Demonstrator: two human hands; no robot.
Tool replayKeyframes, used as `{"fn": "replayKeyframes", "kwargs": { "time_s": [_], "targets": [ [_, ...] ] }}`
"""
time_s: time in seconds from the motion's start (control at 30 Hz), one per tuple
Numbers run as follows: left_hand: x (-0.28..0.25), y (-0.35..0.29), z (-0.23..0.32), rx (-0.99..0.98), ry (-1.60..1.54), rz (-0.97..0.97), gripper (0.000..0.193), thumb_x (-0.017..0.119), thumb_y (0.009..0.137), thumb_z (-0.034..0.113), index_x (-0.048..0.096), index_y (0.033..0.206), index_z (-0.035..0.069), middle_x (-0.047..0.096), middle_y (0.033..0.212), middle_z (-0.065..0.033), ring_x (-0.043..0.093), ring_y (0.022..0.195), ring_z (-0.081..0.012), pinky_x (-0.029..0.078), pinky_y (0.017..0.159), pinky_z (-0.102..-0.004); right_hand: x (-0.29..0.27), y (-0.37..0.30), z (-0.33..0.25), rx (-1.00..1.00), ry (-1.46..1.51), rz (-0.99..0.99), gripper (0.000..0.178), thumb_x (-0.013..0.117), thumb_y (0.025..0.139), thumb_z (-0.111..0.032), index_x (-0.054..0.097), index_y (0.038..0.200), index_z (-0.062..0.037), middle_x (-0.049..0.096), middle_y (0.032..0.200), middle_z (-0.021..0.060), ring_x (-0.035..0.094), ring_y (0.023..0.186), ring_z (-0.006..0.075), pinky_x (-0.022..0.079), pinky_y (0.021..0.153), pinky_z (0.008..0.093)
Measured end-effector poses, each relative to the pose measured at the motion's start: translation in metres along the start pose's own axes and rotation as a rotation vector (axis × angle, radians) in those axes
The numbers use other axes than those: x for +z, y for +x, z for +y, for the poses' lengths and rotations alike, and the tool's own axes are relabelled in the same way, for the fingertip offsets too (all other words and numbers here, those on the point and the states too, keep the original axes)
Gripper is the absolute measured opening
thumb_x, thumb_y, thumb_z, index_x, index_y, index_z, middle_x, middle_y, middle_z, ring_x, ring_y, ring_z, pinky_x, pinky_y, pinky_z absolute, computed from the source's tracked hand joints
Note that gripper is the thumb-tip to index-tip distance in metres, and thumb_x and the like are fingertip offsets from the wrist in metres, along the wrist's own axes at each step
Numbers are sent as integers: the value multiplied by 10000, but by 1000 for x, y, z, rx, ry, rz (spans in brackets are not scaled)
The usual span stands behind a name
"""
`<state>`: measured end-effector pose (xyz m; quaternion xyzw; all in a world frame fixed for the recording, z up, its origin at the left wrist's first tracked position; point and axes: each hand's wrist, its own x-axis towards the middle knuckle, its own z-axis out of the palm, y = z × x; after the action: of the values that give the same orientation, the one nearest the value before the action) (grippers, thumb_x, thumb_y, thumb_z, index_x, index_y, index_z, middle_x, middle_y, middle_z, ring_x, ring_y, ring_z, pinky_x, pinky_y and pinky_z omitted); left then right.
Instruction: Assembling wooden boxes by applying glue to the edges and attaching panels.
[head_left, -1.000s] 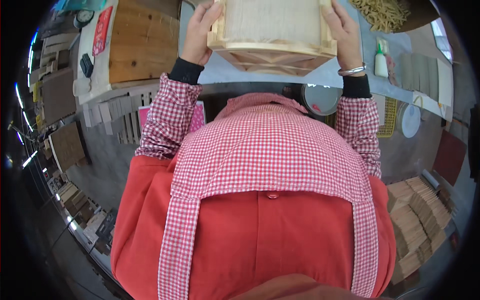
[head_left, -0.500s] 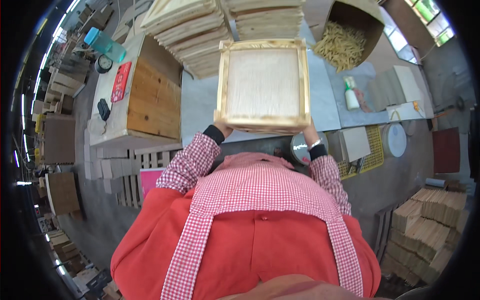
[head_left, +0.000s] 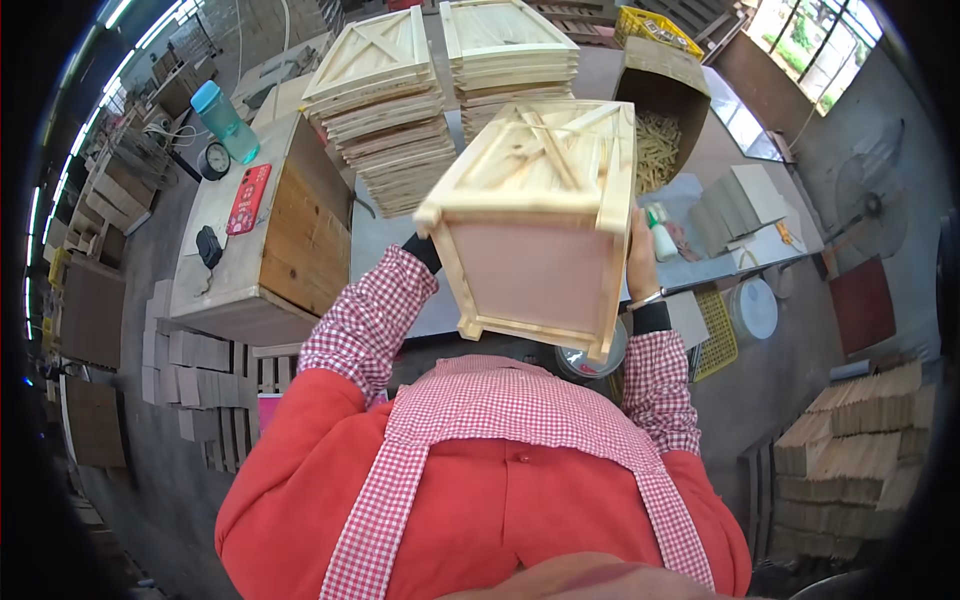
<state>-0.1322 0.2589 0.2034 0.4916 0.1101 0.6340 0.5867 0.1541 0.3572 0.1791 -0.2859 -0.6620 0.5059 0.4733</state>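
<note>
Between my hands a pale wooden crate (head_left: 535, 265) is held up, tilted over the near edge of the worktable. One face, with framed slats and crossed braces, points up and away; a smooth framed panel faces me. My right hand (head_left: 642, 258) grips its right side, fingers closed along the edge. At the crate's left side, my left hand (head_left: 425, 236) holds on, mostly hidden behind it. Beyond it stand two tall stacks of framed wooden panels with crossed braces, the left stack (head_left: 385, 130) and the right stack (head_left: 505, 45).
A carton (head_left: 690, 85) of short wood pieces and a white bottle (head_left: 661, 240) lie to the right, near stacked grey boards (head_left: 735, 205). At left, a wooden cabinet (head_left: 310, 215) bears a red phone (head_left: 248, 198), a clock (head_left: 214, 160) and a teal bottle (head_left: 225, 122). A bucket (head_left: 753, 308) stands at right.
The crate has turned in my hands: its braced face now shows on top, and the crate sits nearer to me. My right hand has risen along its side. The view has shifted slightly.
</note>
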Motion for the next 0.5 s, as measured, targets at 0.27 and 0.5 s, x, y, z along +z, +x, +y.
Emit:
{"fn": "replayKeyframes", "kwargs": {
  "time_s": [0.27,0.5],
  "targets": [
    [11,-1,19,-308,-41,523,778,415,905,624,341,1413,39,433,1397,-160,450,1262,-244,339,1075,-413,5,-9,8,63,431,-48,549,264,1025,-415,421,1350,-1,529,1299,96,506,1184,197,384,1013,328],
    [33,-24,33,-161,-9,681,746,351,920,642,385,1390,64,484,1351,-120,481,1229,-243,384,1032,-372,12,-16,15,86,424,29,573,323,1002,-456,391,1371,-23,496,1331,94,490,1213,226,377,1034,363]
  ]
}}
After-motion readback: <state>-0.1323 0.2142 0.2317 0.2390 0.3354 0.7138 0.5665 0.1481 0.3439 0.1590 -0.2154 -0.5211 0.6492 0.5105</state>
